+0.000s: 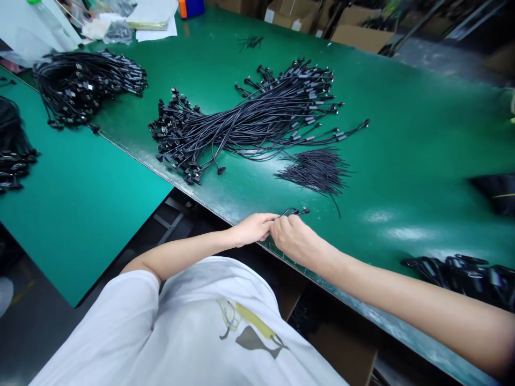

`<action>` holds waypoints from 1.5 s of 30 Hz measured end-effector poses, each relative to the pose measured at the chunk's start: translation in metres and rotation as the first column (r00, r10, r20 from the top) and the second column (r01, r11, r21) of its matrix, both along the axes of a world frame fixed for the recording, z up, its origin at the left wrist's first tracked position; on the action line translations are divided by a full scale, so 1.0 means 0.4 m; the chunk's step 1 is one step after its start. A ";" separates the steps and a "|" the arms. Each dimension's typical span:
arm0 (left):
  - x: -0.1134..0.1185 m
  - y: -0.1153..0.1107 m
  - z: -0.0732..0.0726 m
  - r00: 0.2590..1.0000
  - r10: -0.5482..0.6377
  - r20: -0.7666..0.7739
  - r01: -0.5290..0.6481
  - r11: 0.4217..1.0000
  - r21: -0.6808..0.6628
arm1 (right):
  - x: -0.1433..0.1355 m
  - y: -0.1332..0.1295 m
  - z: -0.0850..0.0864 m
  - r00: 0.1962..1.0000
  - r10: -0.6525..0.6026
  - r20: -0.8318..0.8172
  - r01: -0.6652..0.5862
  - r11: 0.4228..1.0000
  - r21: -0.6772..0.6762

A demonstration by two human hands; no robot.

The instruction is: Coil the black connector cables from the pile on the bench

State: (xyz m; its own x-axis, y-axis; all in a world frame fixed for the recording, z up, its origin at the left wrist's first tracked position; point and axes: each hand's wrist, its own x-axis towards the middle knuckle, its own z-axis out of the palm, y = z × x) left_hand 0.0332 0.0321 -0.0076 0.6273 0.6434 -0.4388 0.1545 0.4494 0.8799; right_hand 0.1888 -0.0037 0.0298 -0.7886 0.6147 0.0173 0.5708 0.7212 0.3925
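At the near edge of the green bench point(402, 139), the left hand point(252, 229) and the right hand point(295, 238) are meeting, fingertips touching. Both are pinching a thin black cable point(296, 212), whose small looped end with its connector is poking out to the far side just above the right hand's knuckles. The left hand's grip is closing together on the cable from the left, while the right hand's grip is curling clamped around it from the right; how much cable is lying inside the fists cannot be told.

Just beyond the hands, a little to the right, a small fan of fine black ties point(317, 170) is lying flat on the bench. Farther away, in the middle of the bench, a large bundle of black cables point(249, 123) is spreading out, its connector plugs bunching at the left end and its slimmer ends splaying to the far right. Another heap of cables point(86, 83) is sitting at the far left, near some papers and plastic bags point(132, 21). A lower green bench point(76, 203) is standing to the left, with a dark pile point(14, 150) resting on its left edge. At the near right, more bagged black cables point(466, 276) are lying beside the right forearm. Cardboard boxes point(358, 32) are standing past the far edge.
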 end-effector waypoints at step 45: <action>-0.061 0.004 0.032 0.987 0.036 0.154 -0.096 0.910 0.403 | -0.017 -0.016 -0.047 0.082 -0.796 -0.599 -0.162 0.583 -0.796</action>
